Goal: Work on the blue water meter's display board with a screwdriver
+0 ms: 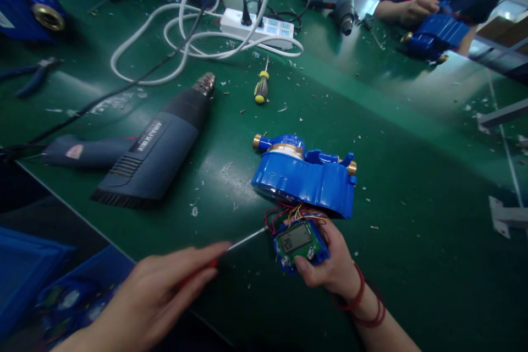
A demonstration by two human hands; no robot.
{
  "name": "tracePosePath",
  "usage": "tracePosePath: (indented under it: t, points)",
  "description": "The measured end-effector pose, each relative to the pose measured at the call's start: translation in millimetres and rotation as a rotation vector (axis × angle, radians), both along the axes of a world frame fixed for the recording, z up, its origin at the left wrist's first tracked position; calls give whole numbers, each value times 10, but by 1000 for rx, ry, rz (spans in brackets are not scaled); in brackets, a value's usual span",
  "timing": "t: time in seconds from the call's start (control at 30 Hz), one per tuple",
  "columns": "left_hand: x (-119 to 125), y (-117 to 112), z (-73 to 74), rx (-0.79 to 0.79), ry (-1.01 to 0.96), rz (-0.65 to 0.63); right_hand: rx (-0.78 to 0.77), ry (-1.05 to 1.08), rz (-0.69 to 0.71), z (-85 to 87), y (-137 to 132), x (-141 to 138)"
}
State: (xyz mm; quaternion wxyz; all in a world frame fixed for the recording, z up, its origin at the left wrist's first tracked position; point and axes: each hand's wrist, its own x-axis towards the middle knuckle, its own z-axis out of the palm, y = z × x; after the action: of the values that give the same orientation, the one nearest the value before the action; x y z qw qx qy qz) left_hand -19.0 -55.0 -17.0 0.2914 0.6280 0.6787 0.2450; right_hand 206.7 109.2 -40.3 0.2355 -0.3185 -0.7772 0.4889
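Observation:
My left hand (165,286) is closed around the red handle of a screwdriver (247,239). Its thin metal shaft points right, with the tip close to the wires at the edge of a circuit board; whether they touch I cannot tell. In my right hand (330,264) is the circuit board (297,239) with a small grey display, set in a blue plastic frame, my thumb on its front corner. Red, yellow and white wires (295,213) run from the board to a blue water meter (305,176), which lies on its side on the table just beyond, brass threaded ends outward.
A heat gun (157,148) lies at left, its cord crossing to a white power strip (256,27). A yellow-black screwdriver (262,88), pliers (35,74) and more meters (28,8) lie around the green table (391,187). Opposite, another person's hand (421,9) works at a meter (437,36).

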Motion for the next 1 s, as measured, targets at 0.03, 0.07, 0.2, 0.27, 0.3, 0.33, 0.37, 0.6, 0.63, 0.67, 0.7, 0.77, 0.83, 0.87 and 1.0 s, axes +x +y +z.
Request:
tracePosePath:
  t: [0.03, 0.07, 0.2, 0.27, 0.3, 0.33, 0.37, 0.6, 0.63, 0.67, 0.7, 0.77, 0.83, 0.87, 1.0]
  points:
    - [-17, -14, -18, -5, 12, 18, 41, 1, -2, -5, -12, -6]
    - [-32, -29, -43, -8, 37, 23, 99, 2, -8, -9, -27, -12]
    - [-69, -93, -199, 126, 424, -19, 453, -91, 3, 65, -134, -21]
    - [-80, -123, -272, 210, 622, -22, 705, -195, 95, 211, -195, -36]
    - [-86, -135, -299, 236, 684, -25, 834, -245, 174, 312, -218, -53]
    - [-93, -144, -318, 246, 716, -32, 964, -266, 265, 424, -234, -77]
    - [-102, -152, -329, 246, 727, -41, 1017, -356, 350, 539, -239, -105]
    - [-155, -199, -323, 239, 770, -69, 930, -565, 472, 863, -107, -113]
    - [-151, -195, -320, 250, 793, -81, 890, -552, 448, 827, -87, -73]
    - [-147, -184, -316, 262, 820, -89, 842, -537, 415, 781, -71, -30]
    - [-144, -161, -312, 272, 849, -88, 785, -517, 379, 729, -60, 14]
    - [-148, -86, -301, 295, 895, -76, 631, -466, 286, 626, -55, 96]
    - [-163, 19, -291, 317, 897, -75, 428, -408, 186, 538, -78, 168]
    - [-168, 74, -285, 330, 881, -83, 315, -375, 141, 502, -100, 201]
    - [-78, 250, -237, 417, 733, -81, -102, -231, -14, 378, -230, 318]
